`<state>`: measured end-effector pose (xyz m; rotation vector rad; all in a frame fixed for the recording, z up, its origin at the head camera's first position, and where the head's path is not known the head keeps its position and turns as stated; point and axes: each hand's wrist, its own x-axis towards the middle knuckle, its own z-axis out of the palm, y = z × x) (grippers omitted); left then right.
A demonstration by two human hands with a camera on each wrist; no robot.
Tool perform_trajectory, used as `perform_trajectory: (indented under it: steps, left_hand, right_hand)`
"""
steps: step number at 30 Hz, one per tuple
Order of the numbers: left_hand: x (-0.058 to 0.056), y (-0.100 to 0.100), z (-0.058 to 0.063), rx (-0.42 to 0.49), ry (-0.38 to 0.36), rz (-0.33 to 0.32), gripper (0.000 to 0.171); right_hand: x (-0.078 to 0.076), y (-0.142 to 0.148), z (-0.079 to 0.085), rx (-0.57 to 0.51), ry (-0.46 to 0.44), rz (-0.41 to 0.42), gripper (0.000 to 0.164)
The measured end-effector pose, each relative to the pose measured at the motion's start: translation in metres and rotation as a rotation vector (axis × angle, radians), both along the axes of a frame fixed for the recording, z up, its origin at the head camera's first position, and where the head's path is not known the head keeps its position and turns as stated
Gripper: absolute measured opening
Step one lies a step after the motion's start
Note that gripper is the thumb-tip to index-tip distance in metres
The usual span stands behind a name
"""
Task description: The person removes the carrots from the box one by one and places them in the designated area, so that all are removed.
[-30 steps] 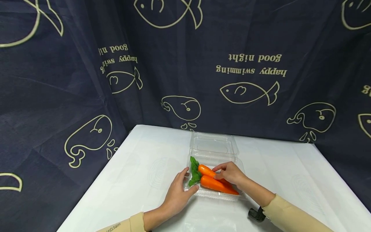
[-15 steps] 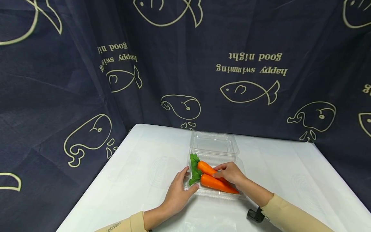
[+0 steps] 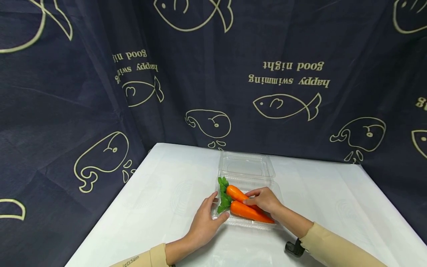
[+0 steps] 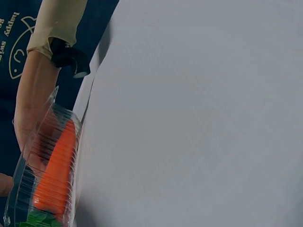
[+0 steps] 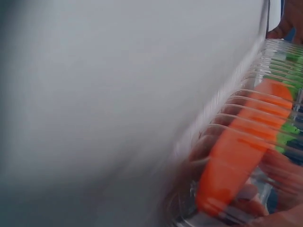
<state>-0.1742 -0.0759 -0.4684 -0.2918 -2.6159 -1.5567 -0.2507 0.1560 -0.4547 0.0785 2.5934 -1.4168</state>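
Navy fish-print cloth (image 3: 213,74) hangs behind and beside a white table (image 3: 180,185)

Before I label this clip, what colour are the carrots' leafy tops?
The leafy tops are green, clearest in the head view.

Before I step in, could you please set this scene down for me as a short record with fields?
right grip: pinching the far carrot
left grip: at the left end of the box
near carrot: in the box, thick end left
leaves: green, at the carrots' left ends
box: clear plastic, open
lid: folded back, away from the person
table: white
cloth: dark, with fish drawings
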Motion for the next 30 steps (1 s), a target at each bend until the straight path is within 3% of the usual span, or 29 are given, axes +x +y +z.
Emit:
perform_trajectory:
  steps: [16,30]
  left_hand:
    - [0.0013,-0.0004,-0.0001,-0.021,0.008,-0.007,0.078]
    - [0.0002,0.0014,-0.0027,-0.036,0.023,0.007,0.076]
  right_hand:
    - [0.0032,-0.003,0.0007,0.014,0.023,-0.011,0.029]
    - [0.0018,-0.004,-0.004,-0.035,0.035,-0.032,0.024]
